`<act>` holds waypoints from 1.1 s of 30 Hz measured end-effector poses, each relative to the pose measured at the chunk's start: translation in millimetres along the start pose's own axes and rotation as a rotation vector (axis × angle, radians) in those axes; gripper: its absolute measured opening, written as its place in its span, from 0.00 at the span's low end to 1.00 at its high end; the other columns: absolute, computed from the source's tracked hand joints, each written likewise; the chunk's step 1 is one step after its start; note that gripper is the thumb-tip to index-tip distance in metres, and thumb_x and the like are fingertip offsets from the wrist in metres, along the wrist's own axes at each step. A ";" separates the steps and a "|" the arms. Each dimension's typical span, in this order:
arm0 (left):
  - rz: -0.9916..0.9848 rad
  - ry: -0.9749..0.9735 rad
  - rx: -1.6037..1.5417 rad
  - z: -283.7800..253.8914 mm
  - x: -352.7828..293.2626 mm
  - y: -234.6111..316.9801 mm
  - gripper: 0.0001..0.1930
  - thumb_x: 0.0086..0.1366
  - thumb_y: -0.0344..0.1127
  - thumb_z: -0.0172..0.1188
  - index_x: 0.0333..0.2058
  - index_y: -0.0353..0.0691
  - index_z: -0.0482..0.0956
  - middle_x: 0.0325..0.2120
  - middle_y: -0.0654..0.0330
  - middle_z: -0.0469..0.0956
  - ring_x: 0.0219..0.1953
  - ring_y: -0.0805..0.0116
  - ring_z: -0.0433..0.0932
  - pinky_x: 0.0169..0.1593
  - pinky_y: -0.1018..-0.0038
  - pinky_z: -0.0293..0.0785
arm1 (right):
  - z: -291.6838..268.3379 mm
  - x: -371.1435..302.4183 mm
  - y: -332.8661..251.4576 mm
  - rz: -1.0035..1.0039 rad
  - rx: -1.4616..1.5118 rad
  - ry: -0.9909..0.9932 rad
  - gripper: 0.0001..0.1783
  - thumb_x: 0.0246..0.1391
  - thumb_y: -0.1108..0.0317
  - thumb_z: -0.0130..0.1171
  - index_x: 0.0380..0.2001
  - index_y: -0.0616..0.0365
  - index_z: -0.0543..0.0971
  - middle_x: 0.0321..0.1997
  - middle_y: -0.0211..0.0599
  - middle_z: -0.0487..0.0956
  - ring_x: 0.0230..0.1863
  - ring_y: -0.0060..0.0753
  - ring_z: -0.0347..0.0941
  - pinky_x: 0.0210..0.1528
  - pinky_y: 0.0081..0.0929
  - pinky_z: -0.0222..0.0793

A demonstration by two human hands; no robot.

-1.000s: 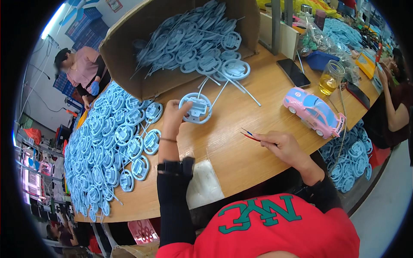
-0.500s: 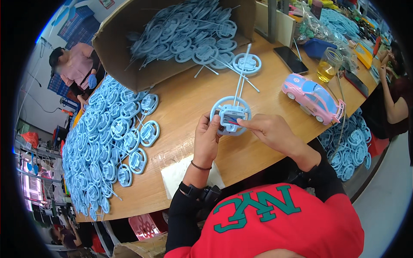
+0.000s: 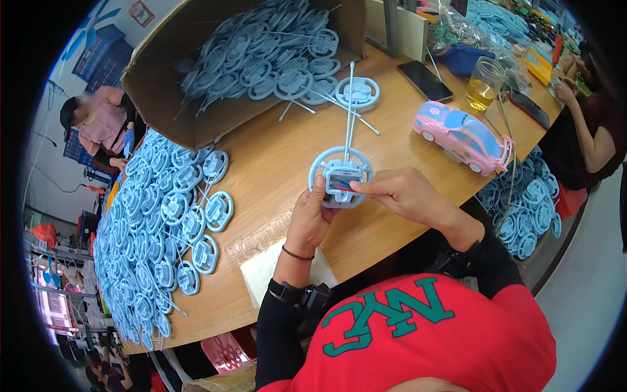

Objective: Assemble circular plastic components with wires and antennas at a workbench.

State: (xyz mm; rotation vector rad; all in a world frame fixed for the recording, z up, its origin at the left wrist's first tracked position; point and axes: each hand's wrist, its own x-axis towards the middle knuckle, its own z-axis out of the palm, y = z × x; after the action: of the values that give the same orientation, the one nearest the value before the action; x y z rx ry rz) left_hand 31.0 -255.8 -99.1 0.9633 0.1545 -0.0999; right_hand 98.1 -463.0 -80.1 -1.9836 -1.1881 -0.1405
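Note:
My left hand (image 3: 309, 221) grips the lower left rim of a light blue steering-wheel-shaped toy remote control (image 3: 338, 174). Its back faces up with an open battery compartment, and long thin rods point away from me. The fingers of my right hand (image 3: 413, 197) are pinched together at the compartment's right side. Something small, red and blue, shows beside those fingertips inside the compartment; its kind is too small to make out. Just beyond lies another light blue wheel (image 3: 357, 93), front face up, on the wooden table (image 3: 268, 173).
A carton (image 3: 147, 85) full of blue wheels lies on its side at the back. Many more wheels (image 3: 147, 242) heap up at left. To the right are a pink toy car (image 3: 460, 137), a phone (image 3: 424, 81) and a glass of yellow liquid (image 3: 484, 85). Other people sit or stand nearby.
The whole view has shifted slightly, with table things now further left. Both hands keep their hold at the remote control, and the right fingertips remain at its compartment.

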 end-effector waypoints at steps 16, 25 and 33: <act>0.948 0.054 -0.051 -144.8 -28.3 168.1 0.29 0.66 0.41 0.56 0.62 0.37 0.60 0.58 0.49 0.67 0.58 0.52 0.69 0.64 0.60 0.62 | -11.3 -13.7 10.6 0.052 0.088 -0.012 0.15 0.55 0.66 0.56 0.47 0.43 0.81 0.28 0.39 0.78 0.30 0.44 0.75 0.32 0.36 0.69; 0.826 0.239 1.469 -34.0 163.2 157.1 0.20 0.56 0.31 0.59 0.50 0.44 0.76 0.49 0.56 0.76 0.55 0.56 0.72 0.56 0.64 0.68 | -30.9 -30.3 28.1 0.183 0.124 0.021 0.17 0.53 0.70 0.57 0.48 0.50 0.80 0.28 0.40 0.78 0.30 0.43 0.75 0.33 0.35 0.69; 0.735 -0.088 2.004 6.9 245.0 34.1 0.31 0.53 0.44 0.63 0.56 0.43 0.71 0.57 0.49 0.67 0.63 0.41 0.58 0.65 0.50 0.53 | -37.4 -40.9 41.8 0.203 0.148 0.065 0.17 0.51 0.73 0.58 0.46 0.54 0.80 0.28 0.43 0.78 0.30 0.44 0.75 0.33 0.34 0.69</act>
State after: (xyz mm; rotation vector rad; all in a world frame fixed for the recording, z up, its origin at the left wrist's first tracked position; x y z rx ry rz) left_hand 277.9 -246.1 -110.6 2.9287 -0.5289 0.5001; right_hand 119.0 -526.7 -98.1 -1.9408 -0.9226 -0.0130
